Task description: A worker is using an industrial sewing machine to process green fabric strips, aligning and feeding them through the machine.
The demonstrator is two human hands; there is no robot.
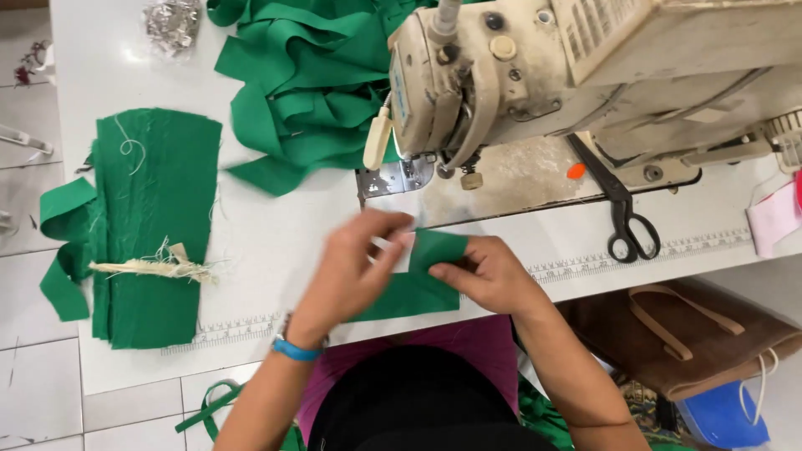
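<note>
Both my hands hold a small folded piece of green fabric (430, 280) on the white table (276, 250), just in front of the sewing machine (535, 75). My left hand (355, 267), with a blue wristband, pinches the piece's left edge near the top. The fingers of my right hand (493, 276) press on the folded right part. The needle area and metal plate (401, 175) lie just beyond the fabric.
A stack of green fabric pieces (146, 225) tied with a pale string lies at the left. A heap of green strips (309, 92) sits behind. Black scissors (622, 213) rest at the right. A brown bag (685, 334) sits below the table edge.
</note>
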